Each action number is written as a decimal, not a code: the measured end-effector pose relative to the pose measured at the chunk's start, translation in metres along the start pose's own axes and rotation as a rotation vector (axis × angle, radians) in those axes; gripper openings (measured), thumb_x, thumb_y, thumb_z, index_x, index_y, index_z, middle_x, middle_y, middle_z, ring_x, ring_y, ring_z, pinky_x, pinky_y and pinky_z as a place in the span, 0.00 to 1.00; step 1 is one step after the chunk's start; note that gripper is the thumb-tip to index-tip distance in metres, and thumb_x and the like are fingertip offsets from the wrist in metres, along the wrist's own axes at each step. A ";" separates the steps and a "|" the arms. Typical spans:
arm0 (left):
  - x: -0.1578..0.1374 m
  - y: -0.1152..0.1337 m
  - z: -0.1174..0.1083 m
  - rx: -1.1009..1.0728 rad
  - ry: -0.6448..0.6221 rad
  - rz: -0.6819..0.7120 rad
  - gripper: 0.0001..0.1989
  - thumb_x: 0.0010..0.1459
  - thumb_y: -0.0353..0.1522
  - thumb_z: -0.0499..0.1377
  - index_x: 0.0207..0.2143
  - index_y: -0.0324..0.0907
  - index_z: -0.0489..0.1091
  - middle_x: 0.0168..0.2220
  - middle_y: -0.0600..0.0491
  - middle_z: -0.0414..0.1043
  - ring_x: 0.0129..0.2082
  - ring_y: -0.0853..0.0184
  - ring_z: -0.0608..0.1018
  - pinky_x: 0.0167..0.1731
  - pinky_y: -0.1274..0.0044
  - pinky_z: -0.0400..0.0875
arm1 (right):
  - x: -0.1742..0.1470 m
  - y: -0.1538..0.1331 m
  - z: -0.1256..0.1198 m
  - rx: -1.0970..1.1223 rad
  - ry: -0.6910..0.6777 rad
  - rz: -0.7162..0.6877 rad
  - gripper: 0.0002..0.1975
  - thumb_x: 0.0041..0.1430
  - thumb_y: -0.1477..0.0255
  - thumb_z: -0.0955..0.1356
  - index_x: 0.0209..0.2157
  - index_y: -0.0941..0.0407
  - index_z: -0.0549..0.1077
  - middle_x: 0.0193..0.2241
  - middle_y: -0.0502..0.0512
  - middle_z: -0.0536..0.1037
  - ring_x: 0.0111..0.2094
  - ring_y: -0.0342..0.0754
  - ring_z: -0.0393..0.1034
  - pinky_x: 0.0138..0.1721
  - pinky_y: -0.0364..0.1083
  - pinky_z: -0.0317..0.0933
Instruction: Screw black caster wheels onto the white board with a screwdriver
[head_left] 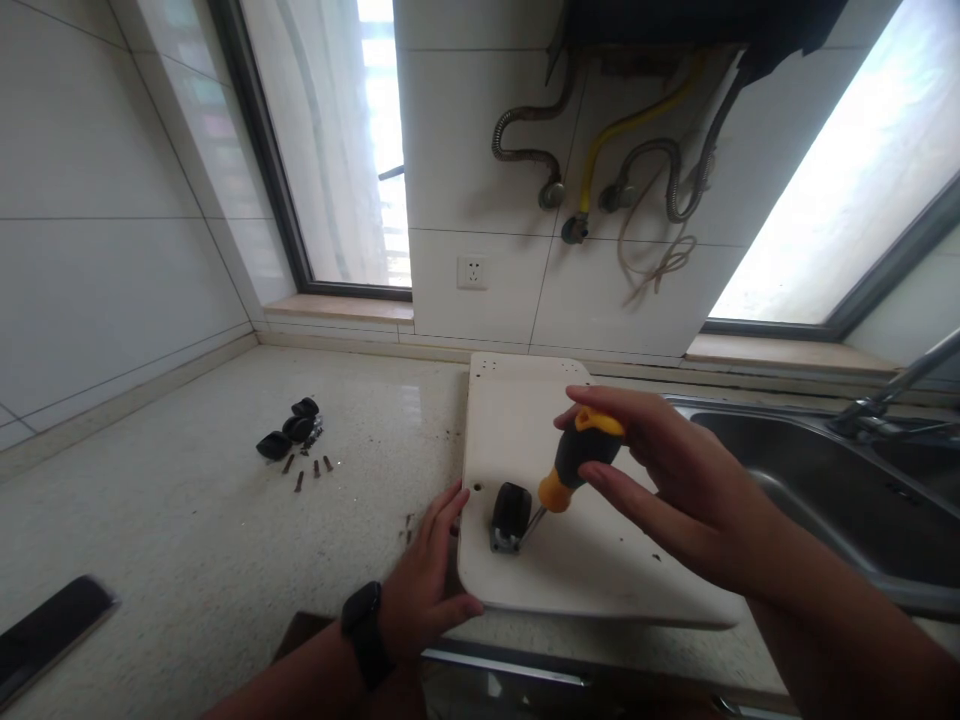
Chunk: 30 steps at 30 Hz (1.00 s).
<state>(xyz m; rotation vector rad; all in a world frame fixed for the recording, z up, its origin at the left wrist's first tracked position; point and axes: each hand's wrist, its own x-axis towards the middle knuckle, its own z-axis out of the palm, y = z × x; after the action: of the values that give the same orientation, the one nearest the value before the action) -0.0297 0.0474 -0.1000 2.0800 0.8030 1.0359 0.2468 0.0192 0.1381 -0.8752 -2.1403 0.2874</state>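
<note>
Screwdriver: black and orange handle, leaning down to the left, its metal tip meeting the base of the caster near the front left corner of the board.
Right hand: curling around the top of the screwdriver handle, fingers pinching it from both sides, palm hovering over the board.
Caster: a black wheel in a metal bracket, sitting on the white board just beside a small hole at the board's left edge.
White board: lying flat across the desk edge, its right part reaching over the rim of the sink; small holes showing along its far edge.
Left hand: resting with fingers spread against the board's front left corner, thumb lying under the front edge; a black watch sitting on the wrist.
Desk: pale speckled stone, carrying everything here.
Loose casters: black wheels lying well apart to the left, with several dark screws scattered just in front of them.
More screws: a few lying on the desk near the left hand's fingertips.
Phone: a dark slab lying at the lower left edge of the desk.
Sink: stainless steel, showing nothing inside in the visible part; tap standing at its far right.
Wall: white tiles with a socket and hoses hanging above.
</note>
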 end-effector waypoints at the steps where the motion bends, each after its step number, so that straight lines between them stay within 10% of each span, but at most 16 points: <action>1: 0.000 -0.001 0.000 0.005 0.001 0.005 0.55 0.56 0.63 0.58 0.75 0.54 0.37 0.76 0.39 0.37 0.74 0.39 0.50 0.68 0.46 0.50 | 0.002 -0.001 0.001 -0.034 0.004 -0.025 0.29 0.66 0.72 0.70 0.65 0.40 0.64 0.48 0.55 0.77 0.46 0.52 0.76 0.47 0.53 0.73; 10: -0.001 0.004 0.002 0.101 0.019 0.036 0.51 0.58 0.62 0.57 0.74 0.55 0.40 0.76 0.40 0.39 0.73 0.40 0.52 0.67 0.47 0.54 | -0.001 -0.012 0.002 -0.047 -0.013 0.014 0.28 0.70 0.73 0.65 0.67 0.40 0.61 0.57 0.56 0.73 0.54 0.53 0.73 0.55 0.56 0.69; 19: 0.001 0.010 0.000 0.085 0.089 0.048 0.48 0.59 0.62 0.55 0.74 0.53 0.44 0.75 0.39 0.42 0.71 0.40 0.54 0.64 0.46 0.57 | 0.005 -0.022 0.003 -0.234 0.077 -0.100 0.20 0.66 0.72 0.70 0.58 0.48 0.69 0.41 0.54 0.76 0.40 0.48 0.73 0.42 0.48 0.71; 30: 0.049 0.073 -0.024 0.024 -0.046 0.038 0.30 0.69 0.33 0.55 0.71 0.59 0.58 0.74 0.54 0.54 0.73 0.52 0.55 0.71 0.51 0.48 | -0.001 -0.028 0.001 -0.147 -0.025 -0.063 0.31 0.65 0.75 0.67 0.67 0.45 0.61 0.50 0.57 0.78 0.47 0.52 0.77 0.48 0.52 0.72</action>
<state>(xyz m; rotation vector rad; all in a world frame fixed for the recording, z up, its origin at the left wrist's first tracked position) -0.0089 0.0484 -0.0112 2.1387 0.7594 0.9994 0.2332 -0.0016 0.1500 -0.8889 -2.2292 0.1104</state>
